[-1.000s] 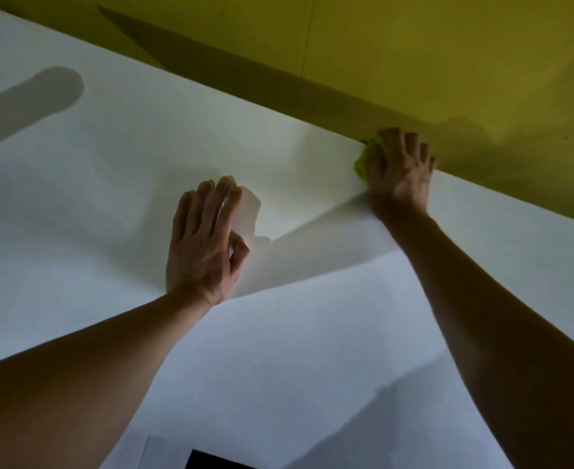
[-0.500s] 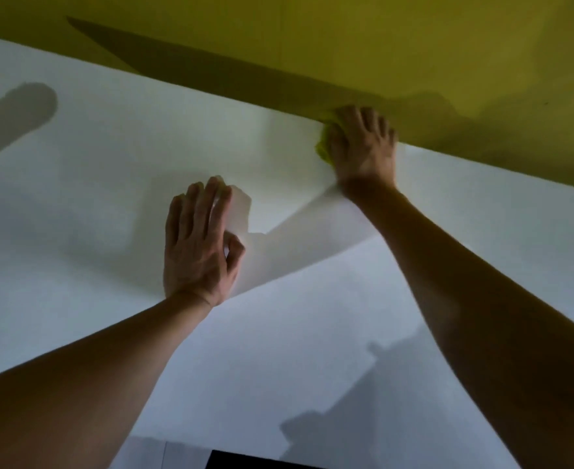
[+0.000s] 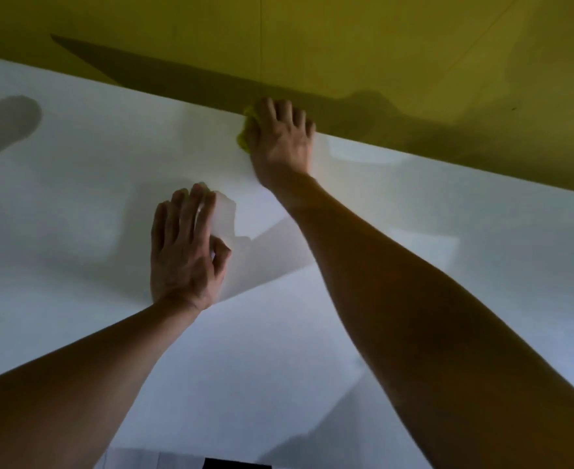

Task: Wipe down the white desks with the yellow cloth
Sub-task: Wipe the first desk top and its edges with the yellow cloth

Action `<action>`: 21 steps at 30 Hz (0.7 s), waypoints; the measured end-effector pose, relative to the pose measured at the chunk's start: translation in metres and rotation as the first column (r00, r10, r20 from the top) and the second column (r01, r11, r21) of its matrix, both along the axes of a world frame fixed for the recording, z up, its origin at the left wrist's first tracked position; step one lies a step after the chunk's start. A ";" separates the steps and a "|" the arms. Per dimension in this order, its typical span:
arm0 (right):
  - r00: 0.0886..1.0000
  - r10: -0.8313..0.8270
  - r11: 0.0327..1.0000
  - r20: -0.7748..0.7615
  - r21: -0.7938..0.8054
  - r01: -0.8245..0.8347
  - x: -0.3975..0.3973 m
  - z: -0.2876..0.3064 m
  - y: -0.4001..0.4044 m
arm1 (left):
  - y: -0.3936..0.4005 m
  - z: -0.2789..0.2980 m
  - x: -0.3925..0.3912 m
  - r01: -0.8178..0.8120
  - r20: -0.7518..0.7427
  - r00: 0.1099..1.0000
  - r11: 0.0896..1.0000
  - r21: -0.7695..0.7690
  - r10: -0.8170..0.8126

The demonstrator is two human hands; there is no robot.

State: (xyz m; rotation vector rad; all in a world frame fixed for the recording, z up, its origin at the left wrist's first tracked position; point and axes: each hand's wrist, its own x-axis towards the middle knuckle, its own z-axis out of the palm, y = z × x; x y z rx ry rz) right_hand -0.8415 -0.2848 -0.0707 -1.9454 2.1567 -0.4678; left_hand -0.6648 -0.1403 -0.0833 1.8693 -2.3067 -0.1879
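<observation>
The white desk (image 3: 75, 204) fills most of the head view. My right hand (image 3: 280, 140) is stretched to the desk's far edge and presses the yellow cloth (image 3: 243, 138) down there with curled fingers. Only a small bunched part of the cloth shows, sticking out at the hand's left side. My left hand (image 3: 184, 252) lies flat on the desk nearer to me, fingers straight and together, holding nothing.
A yellow partition wall (image 3: 380, 45) rises directly behind the desk's far edge. A dark object (image 3: 236, 463) peeks in at the bottom edge of the view, below the desk's near edge.
My right hand has slid the yellow cloth leftward along the far edge by the wall. My left hand has stayed flat in the same place.
</observation>
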 end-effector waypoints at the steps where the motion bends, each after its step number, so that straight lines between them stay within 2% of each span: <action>1: 1.000 0.012 1.000 -0.001 -0.005 -0.012 0.005 0.001 -0.001 | 0.000 0.000 0.000 0.003 -0.001 1.000 1.000 0.000 -0.003; 5: 0.996 0.086 0.996 -0.003 0.008 -0.086 -0.033 0.001 0.010 | 0.001 0.003 0.000 0.026 -0.003 1.000 1.000 -0.007 -0.026; 10: 0.997 -0.072 0.996 -0.012 -0.046 0.071 -0.159 -0.006 0.055 | 0.004 0.006 -0.012 -0.012 0.036 0.999 1.000 -0.011 0.012; 14: 0.996 -0.079 0.997 -0.040 0.001 0.079 -0.257 0.000 0.087 | 0.003 0.009 -0.046 -0.149 0.023 0.989 0.989 -0.010 0.149; 15: 0.997 -0.074 0.997 -0.035 -0.006 0.074 -0.267 0.001 0.090 | 0.006 0.009 -0.064 -0.130 0.007 0.992 0.991 -0.012 0.130; 18: 0.995 -0.087 0.996 -0.040 -0.022 0.086 -0.271 -0.002 0.091 | 0.022 0.005 -0.137 0.072 -0.071 0.995 0.997 -0.018 -0.073; 21: 1.000 -0.018 1.000 -0.017 -0.008 0.017 -0.239 -0.001 0.077 | 0.045 0.003 -0.204 0.175 -0.116 0.979 0.984 0.027 -0.171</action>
